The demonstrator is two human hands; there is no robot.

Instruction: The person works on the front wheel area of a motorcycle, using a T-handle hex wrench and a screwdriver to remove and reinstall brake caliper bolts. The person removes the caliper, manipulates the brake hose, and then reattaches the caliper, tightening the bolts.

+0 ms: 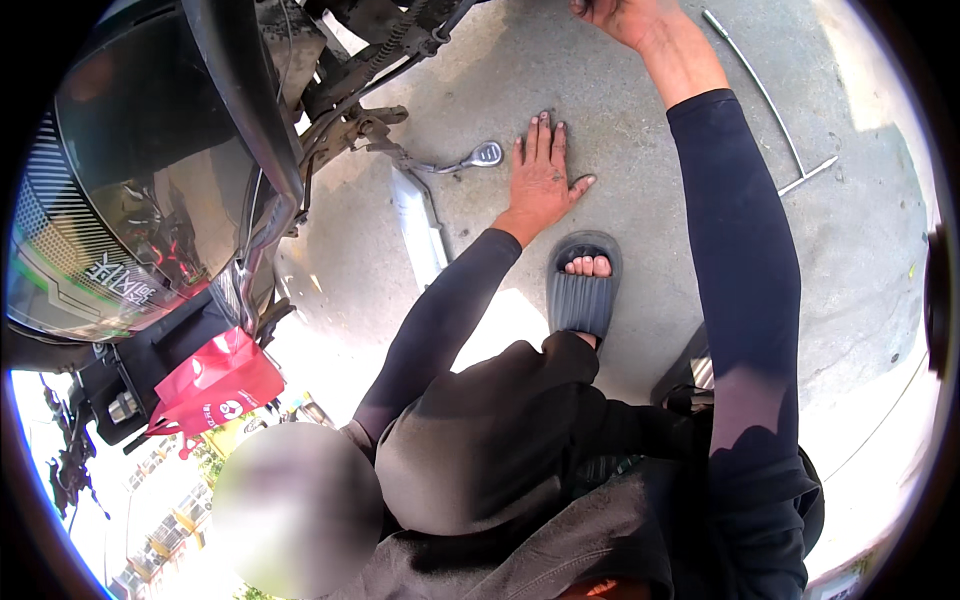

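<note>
My left hand (545, 180) lies flat on the grey concrete ground (480, 220), palm down with the fingers spread, holding nothing. Just left of its fingertips is the silver foot pedal (485, 154) of a motorbike (340, 110), apart from the hand. My right hand (620, 18) reaches to the top edge of the picture, where most of its fingers are cut off, so whether it holds anything is hidden. A long T-handle wrench (765, 90) lies on the ground to the right of that hand.
The motorbike's glossy dark panel (150, 170) and black curved tube (240, 90) fill the left side. A red bag (222, 378) hangs below them. A silver metal strip (415, 215) is near the pedal. My foot in a grey slipper (583, 285) rests below my left hand.
</note>
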